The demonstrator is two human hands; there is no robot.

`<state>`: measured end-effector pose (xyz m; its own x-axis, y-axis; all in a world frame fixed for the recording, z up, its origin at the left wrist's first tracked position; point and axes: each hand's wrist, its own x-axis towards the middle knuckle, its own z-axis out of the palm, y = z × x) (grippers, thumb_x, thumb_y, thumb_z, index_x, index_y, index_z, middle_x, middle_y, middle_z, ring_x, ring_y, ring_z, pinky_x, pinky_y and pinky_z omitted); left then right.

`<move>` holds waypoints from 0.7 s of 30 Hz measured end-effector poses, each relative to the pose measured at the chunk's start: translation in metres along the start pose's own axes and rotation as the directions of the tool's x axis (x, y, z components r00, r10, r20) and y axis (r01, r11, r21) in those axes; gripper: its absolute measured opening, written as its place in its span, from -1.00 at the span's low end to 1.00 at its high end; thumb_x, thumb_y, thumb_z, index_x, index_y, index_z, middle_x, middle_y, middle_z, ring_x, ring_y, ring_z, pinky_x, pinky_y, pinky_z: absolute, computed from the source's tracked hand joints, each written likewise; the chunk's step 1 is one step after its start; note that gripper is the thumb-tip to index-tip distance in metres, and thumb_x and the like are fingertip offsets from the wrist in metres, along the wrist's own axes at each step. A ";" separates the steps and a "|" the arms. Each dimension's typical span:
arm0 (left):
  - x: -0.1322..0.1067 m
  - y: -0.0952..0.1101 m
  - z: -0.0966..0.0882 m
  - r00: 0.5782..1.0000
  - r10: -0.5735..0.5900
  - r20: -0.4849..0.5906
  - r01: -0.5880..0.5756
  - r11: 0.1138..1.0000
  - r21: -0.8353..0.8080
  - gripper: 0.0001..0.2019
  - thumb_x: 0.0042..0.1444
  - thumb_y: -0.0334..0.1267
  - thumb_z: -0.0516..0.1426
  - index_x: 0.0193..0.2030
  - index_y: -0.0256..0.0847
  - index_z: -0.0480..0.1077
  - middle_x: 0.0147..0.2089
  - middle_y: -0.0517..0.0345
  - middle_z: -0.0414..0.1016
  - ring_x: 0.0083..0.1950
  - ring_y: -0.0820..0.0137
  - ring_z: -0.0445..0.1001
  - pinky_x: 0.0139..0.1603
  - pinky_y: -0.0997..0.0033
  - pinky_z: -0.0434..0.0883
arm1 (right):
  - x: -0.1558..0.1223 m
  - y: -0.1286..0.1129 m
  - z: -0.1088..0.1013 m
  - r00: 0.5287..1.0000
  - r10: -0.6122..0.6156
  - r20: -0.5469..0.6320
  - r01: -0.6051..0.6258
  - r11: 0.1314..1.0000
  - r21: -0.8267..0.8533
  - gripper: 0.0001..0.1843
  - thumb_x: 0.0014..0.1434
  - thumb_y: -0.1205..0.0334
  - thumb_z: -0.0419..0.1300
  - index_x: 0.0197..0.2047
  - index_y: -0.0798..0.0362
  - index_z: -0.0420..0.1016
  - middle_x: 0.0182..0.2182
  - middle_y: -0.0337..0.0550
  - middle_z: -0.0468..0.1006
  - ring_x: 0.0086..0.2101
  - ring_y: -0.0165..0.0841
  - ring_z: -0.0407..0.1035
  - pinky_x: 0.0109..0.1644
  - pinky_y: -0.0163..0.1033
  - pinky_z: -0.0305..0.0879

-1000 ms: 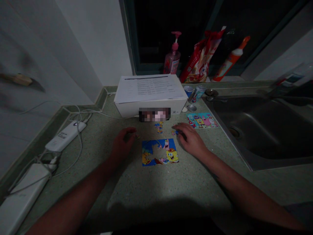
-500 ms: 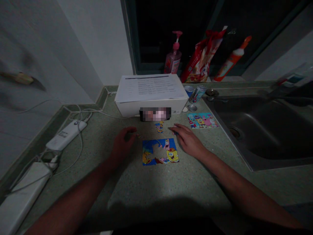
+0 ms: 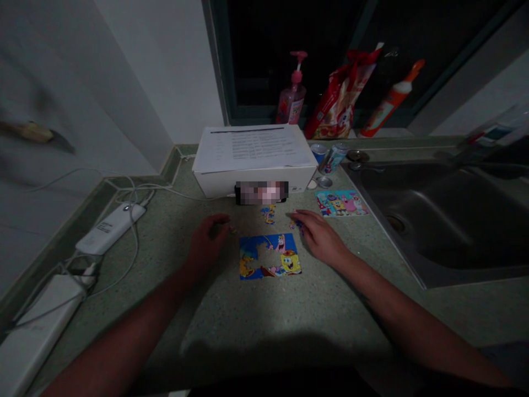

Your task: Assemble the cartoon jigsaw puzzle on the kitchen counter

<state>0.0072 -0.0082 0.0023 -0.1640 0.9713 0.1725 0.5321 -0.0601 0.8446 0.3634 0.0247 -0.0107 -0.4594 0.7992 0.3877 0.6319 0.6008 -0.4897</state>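
Observation:
A partly assembled cartoon jigsaw puzzle (image 3: 291, 264) lies flat on the counter, its blue border joined around an irregular gap in the middle. Just behind it rests a small cluster of loose puzzle pieces (image 3: 269, 214). My left hand (image 3: 209, 238) is beside the puzzle's upper left corner, thumb and forefinger curved with space between them. A small piece (image 3: 232, 230) shows near those fingertips. To the right, my right hand (image 3: 320, 234) has its fingers extended low over some loose pieces (image 3: 292, 224), partly covering them; nothing is visibly gripped.
A phone (image 3: 261, 193) with a blurred screen leans against a white box (image 3: 252, 179). Right of it are a can (image 3: 334, 158) and a cartoon picture card (image 3: 342, 204). A metal sink (image 3: 421, 281) borders the right side. White power strips (image 3: 109, 229) and cables occupy the left.
More of the loose pieces shows by my right fingertips, which have shifted slightly. My left hand stays nearly still, and the puzzle looks the same. The view has drifted a little.

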 end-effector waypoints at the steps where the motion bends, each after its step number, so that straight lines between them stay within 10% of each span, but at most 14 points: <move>1: 0.000 0.000 0.000 1.000 0.002 0.000 -0.002 1.000 0.000 -0.74 0.23 -0.10 0.21 0.01 -0.06 0.56 0.04 -0.02 0.71 0.13 0.08 0.67 0.29 -0.07 0.55 | 0.000 0.000 0.000 1.000 -0.001 -0.002 0.001 1.000 0.000 -0.36 0.36 0.50 0.05 0.42 -0.05 0.46 0.24 0.10 0.62 0.31 0.01 0.46 0.38 0.35 0.45; 21: 0.000 -0.001 0.000 1.000 0.026 0.004 -0.026 0.999 -0.024 -0.73 0.22 -0.09 0.23 0.02 -0.09 0.57 0.04 -0.05 0.72 0.11 0.07 0.68 0.28 -0.11 0.55 | 0.003 -0.003 0.000 0.999 0.023 0.030 -0.023 1.000 -0.012 -0.46 0.42 0.31 0.16 0.43 -0.06 0.46 0.23 0.12 0.63 0.30 0.04 0.47 0.38 0.35 0.44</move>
<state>0.0065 -0.0079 0.0009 -0.1470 0.9701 0.1929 0.5158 -0.0913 0.8518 0.3600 0.0253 -0.0080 -0.4634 0.8130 0.3525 0.6499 0.5822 -0.4885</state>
